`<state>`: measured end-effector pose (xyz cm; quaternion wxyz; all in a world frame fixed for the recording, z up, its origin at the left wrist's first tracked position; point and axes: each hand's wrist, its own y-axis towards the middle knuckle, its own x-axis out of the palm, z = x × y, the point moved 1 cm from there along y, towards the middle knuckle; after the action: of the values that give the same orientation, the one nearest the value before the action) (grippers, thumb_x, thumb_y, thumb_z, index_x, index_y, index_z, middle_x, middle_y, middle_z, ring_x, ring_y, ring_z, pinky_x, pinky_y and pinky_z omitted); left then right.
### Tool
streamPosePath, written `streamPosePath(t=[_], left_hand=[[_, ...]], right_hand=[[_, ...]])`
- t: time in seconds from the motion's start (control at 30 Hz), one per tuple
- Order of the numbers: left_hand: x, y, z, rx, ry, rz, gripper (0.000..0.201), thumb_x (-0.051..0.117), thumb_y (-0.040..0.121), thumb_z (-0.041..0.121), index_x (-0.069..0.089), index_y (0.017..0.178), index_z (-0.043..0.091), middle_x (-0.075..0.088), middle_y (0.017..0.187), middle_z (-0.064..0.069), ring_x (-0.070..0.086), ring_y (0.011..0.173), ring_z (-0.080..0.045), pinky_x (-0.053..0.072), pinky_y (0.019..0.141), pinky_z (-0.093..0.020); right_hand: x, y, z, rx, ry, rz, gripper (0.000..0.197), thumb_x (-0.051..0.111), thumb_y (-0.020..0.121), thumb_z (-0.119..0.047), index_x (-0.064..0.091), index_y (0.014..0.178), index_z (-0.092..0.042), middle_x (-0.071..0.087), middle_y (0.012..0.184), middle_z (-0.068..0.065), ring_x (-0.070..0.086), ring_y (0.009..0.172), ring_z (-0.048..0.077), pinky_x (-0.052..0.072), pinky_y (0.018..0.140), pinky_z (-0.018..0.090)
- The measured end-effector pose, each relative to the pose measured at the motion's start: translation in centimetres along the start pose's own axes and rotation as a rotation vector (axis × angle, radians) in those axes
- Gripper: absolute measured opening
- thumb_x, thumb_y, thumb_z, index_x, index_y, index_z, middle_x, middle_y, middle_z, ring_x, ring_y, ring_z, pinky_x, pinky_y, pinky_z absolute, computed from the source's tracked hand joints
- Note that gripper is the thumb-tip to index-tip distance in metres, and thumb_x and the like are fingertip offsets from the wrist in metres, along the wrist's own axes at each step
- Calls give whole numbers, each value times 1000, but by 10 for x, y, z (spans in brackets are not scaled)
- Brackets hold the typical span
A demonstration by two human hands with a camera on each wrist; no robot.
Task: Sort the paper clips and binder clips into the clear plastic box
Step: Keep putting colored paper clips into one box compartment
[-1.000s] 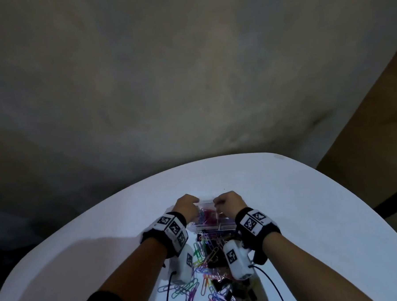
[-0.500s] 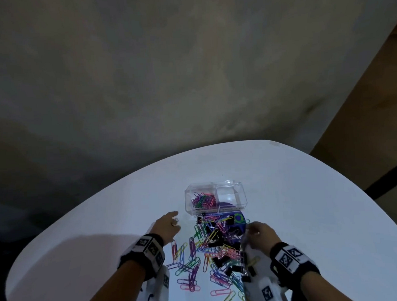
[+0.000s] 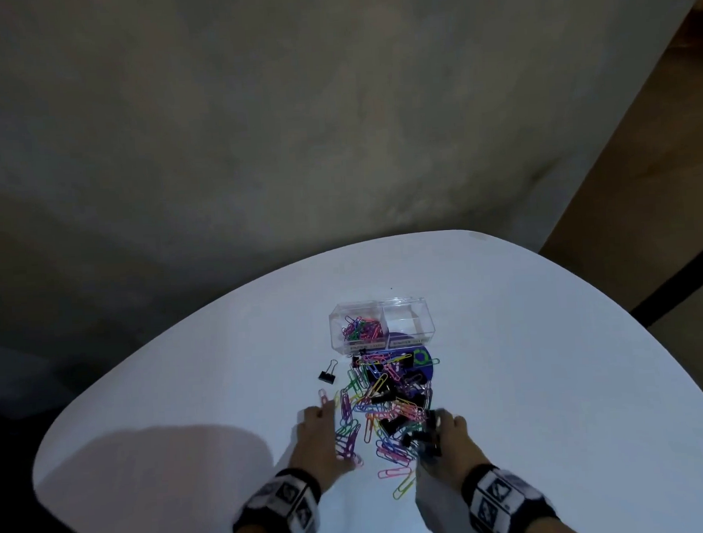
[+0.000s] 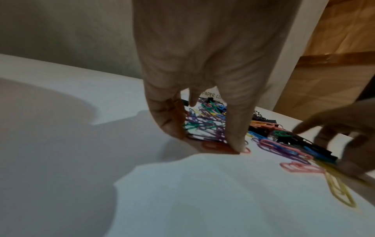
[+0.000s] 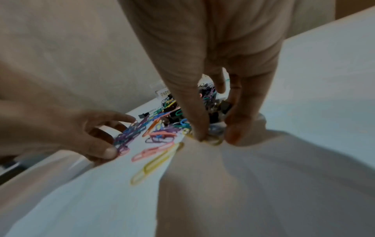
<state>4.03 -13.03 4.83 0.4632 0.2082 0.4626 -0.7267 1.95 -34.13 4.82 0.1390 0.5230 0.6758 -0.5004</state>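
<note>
Gathering step in hand; left hand (image 3: 316, 439) pinches purple paper clips (image 4: 205, 128) at the heap's 8 o'clock; right hand (image 3: 452, 440) pinches clips at 4; clear plastic box (image 3: 381, 326) stands at 12; next, I judge, carry to the labelled compartment.

Dim room. White rounded table (image 3: 550, 357) filling lower half of frame, soft shadow (image 3: 149, 472) across lower left. Rough grey-beige plaster wall (image 3: 293, 126) filling upper frame, darker toward left edge. Brown wooden panel (image 3: 663, 188) at right edge, dark band (image 3: 681, 289) crossing it diagonally. Light cool, bluish on tabletop.
</note>
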Motion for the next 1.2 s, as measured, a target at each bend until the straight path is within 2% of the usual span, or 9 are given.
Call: streamPosePath(t=[0.07,0.17,0.33,0.5,0.63,0.8,1.03,1.13,1.2], left_hand=[[-1,5,10,30,1,8,94,72,76,36,11,146,22,21,146,-12,29,133,-29,33,110,-34],[-8,9,7,-17,92,10,108,73,70,46,2,147,24,9,153,-10,19,140,-29,35,110,-42],[-4,10,5,-55,288,-49,116,71,68,54,-9,147,28,-5,158,-6,11,144,-30,36,107,-52],[-6,29,20,46,253,-59,93,71,75,35,10,146,27,14,152,-11,22,136,-34,34,110,-43],[-12,42,24,58,181,4,62,61,82,15,33,137,20,29,139,-12,37,123,-33,36,104,-35],[-10,54,26,49,137,44,44,52,80,-3,48,121,14,39,132,-10,47,116,-30,39,99,-32],[-22,66,30,4,-23,25,39,48,82,-8,55,115,10,46,126,-11,55,108,-25,43,90,-26],[-31,68,31,5,-131,31,31,45,84,-10,63,95,14,59,106,-9,54,89,-16,41,61,-4],[-40,67,33,3,-201,46,30,45,86,-9,68,93,9,66,105,-13,57,85,-17,42,59,-3]], right_hand=[[-2,12,-12,3,21,36,66,63,82,-17,24,136,-9,35,126,16,55,109,37,47,92,37],[-11,15,-17,6,-142,46,82,67,80,-24,15,142,-14,33,130,14,50,116,36,49,92,42],[5,1,-26,-175,-480,9,88,67,75,-36,12,144,-27,27,141,8,37,124,29,48,93,41],[3,29,-44,-164,-605,29,89,67,73,-41,15,143,-23,26,143,6,33,128,30,43,96,41],[0,44,-54,-155,-595,-18,64,63,81,-21,28,134,-19,28,140,12,36,125,35,48,93,44],[-13,54,-53,-205,-476,-49,46,54,82,-1,40,124,-14,33,134,16,50,114,37,47,89,46],[-48,64,-52,-158,-227,4,23,49,90,-12,63,108,-7,64,117,15,60,106,28,47,85,31],[-62,69,-48,-119,-23,-3,21,57,89,-18,69,100,-4,68,94,13,61,74,19,44,64,23],[-68,71,-43,-90,130,-36,19,60,88,-17,70,92,-1,62,74,8,52,56,9,43,57,17]])
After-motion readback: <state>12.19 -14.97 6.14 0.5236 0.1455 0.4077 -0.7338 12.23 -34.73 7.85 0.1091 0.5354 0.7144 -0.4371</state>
